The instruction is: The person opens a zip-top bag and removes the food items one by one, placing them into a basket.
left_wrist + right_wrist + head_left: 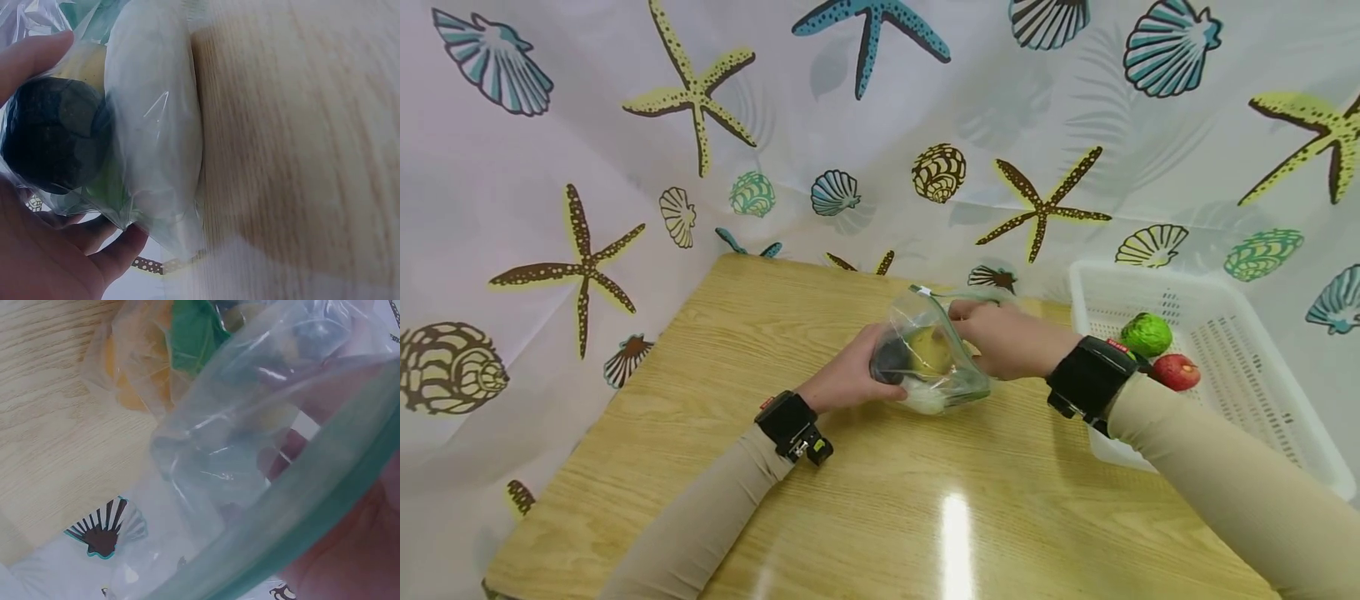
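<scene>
A clear zip bag (967, 389) with a green zip strip stands above the wooden table, mouth facing right. My left hand (859, 371) grips it from the left, thumb and fingers around a dark round thing (53, 134) inside. Also in the bag are a yellow rounded thing (931, 352) and a long white thing (153, 106) along the bottom. Through the plastic in the right wrist view show an orange thing (128, 381) and a green piece (194, 337). My right hand (1011, 340) reaches into the mouth, fingers partly hidden behind plastic; I cannot tell whether they hold anything.
A white plastic basket (1247, 317) stands on the right, partly behind the right forearm. In it lie a green leafy round vegetable (1146, 335) and a red fruit (1177, 372). A curtain (865, 142) printed with shells and starfish hangs behind the wooden table (760, 325).
</scene>
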Motion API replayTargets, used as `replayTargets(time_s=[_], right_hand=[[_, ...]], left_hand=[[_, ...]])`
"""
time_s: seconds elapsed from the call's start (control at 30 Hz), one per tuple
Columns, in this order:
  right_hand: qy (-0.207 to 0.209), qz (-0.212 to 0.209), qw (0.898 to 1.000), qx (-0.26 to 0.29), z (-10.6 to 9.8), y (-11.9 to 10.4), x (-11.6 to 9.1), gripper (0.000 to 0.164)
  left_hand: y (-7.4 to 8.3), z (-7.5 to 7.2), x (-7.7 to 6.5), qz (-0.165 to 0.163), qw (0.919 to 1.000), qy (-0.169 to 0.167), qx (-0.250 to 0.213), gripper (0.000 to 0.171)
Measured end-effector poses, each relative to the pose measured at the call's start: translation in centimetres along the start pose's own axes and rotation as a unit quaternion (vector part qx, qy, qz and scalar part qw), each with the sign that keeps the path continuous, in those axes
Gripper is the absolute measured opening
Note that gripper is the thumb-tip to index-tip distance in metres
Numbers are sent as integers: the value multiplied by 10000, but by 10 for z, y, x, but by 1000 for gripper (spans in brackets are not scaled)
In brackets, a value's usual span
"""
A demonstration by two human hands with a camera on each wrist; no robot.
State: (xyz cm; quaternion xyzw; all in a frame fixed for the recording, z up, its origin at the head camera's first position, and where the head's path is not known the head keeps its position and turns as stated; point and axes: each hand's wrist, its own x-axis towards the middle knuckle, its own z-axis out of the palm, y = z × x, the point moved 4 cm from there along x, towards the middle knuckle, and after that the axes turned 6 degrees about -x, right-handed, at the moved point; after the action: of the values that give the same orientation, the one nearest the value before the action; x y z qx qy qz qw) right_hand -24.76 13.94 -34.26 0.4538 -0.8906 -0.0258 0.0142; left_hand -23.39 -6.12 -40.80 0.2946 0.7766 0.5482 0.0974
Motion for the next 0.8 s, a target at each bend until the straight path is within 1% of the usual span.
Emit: replayTargets(time_s=[0.2, 0.3, 0.43, 0.53, 0.57, 0.67, 0.8], right_hand=[[68, -334, 9992, -194, 6, -4, 5, 45], [-103, -308, 9992, -219, 8, -4, 5, 49], [-349, -130, 9986, -383, 10, -3, 2, 58], [-325, -118, 9983, -476, 11, -3, 3, 58], [-289, -116, 9983, -485, 12, -4, 3, 58], [-164, -167, 9985, -502, 12, -5, 6, 53], [44, -233, 9982, -545, 13, -7, 10, 40]], left_hand=[[-2, -1, -1, 64, 10000, -23, -54, 87], [-5, -1, 0, 50, 10000, 11, 1, 87], [-25, 2, 6, 64, 9997, 47, 210, 90], [-41, 3, 10, 65, 9994, 36, 349, 93], [-42, 3, 10, 53, 9992, 31, 397, 93], [-42, 3, 9, -3, 9990, 52, 435, 92], [-30, 2, 5, -36, 9996, 77, 269, 89]])
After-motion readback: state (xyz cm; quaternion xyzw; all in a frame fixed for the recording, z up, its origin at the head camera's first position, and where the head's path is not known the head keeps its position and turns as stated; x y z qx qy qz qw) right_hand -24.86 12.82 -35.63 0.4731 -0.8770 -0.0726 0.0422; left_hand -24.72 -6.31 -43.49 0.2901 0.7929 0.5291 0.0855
